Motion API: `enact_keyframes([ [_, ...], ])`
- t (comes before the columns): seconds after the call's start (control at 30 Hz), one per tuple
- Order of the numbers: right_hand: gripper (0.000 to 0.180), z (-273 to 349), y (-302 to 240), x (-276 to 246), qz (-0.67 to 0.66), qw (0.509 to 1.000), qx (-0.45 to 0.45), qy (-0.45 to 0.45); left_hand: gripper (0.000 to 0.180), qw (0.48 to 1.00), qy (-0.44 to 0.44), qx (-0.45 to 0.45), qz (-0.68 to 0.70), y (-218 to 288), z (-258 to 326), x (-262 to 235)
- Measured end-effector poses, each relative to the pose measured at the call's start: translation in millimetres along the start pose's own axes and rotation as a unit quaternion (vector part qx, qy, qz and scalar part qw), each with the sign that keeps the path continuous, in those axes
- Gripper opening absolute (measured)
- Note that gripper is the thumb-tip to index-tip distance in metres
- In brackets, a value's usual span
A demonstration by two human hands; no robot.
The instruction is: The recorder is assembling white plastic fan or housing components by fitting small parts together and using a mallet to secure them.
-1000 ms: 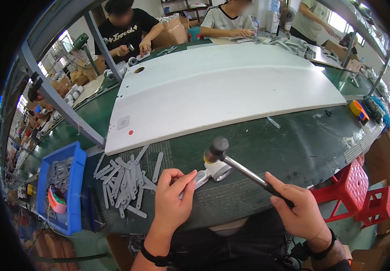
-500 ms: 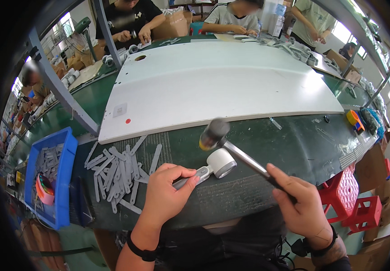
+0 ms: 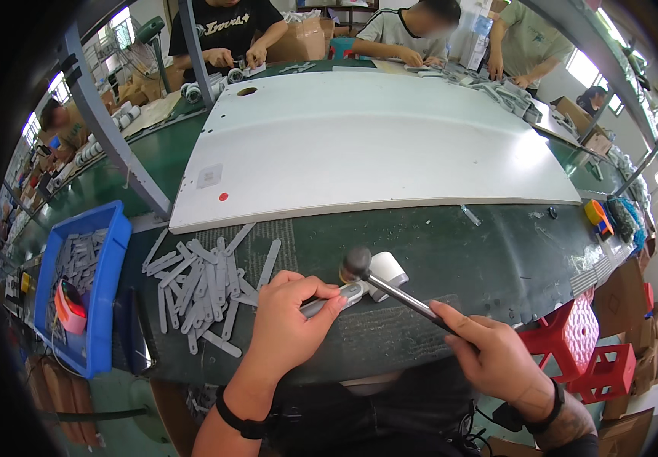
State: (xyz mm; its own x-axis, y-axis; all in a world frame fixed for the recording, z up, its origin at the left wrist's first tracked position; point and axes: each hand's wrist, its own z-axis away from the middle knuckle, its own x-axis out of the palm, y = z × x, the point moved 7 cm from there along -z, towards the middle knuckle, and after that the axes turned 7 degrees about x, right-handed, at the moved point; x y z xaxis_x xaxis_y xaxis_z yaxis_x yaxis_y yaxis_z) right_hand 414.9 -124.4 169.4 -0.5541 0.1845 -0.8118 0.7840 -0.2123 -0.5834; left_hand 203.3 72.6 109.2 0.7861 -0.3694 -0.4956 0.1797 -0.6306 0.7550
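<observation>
My left hand [image 3: 292, 314] pinches a grey handle [image 3: 353, 292] between thumb and fingers, low over the green tabletop. Joined to the handle's far end is a white round head [image 3: 391, 271], lying on the table. In my right hand [image 3: 490, 352] is a mallet, gripped near the end of its long shaft. The mallet's dark head [image 3: 357, 263] is down over the joint between the grey handle and the white head, partly hiding it; whether it touches, I cannot tell. Left of my left hand lies a loose pile of flat grey strips [image 3: 205, 288].
A large white board [image 3: 374, 160] covers the far table. At the left stands a blue bin [image 3: 108, 305] of grey parts, with an orange-and-white object [image 3: 70, 306] inside. Tape [image 3: 595, 212] lies far right, and red stools [image 3: 573, 335] stand below. Several people work opposite.
The mallet head has come down from above the part onto or close over the joint. My right hand has lowered slightly; my left keeps its hold on the grey handle.
</observation>
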Motion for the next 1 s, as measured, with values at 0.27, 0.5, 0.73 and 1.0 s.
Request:
enact_keyframes([
  [0.27,0.058,3.2,-26.8,-31.9,-0.013,0.995,-0.021,0.096,0.026,0.993,0.041,0.029,-0.111,14.8,16.4,-28.0],
  [0.5,0.061,0.3,-24.2,-8.2,0.041,0.998,-0.054,0.011,0.029,0.987,-0.003,0.041,-0.155,-3.3,29.8,-28.7],
  [0.73,0.054,-3.9,-28.4,-12.6,-0.031,0.996,-0.066,0.059,0.025,0.992,-0.005,0.037,-0.124,-8.7,30.9,-25.6],
  [1.0,0.059,-13.8,-51.7,-0.5,-0.03,0.996,-0.086,0.021,0.029,0.994,-0.012,0.001,-0.105,-16.6,33.7,-26.4],
])
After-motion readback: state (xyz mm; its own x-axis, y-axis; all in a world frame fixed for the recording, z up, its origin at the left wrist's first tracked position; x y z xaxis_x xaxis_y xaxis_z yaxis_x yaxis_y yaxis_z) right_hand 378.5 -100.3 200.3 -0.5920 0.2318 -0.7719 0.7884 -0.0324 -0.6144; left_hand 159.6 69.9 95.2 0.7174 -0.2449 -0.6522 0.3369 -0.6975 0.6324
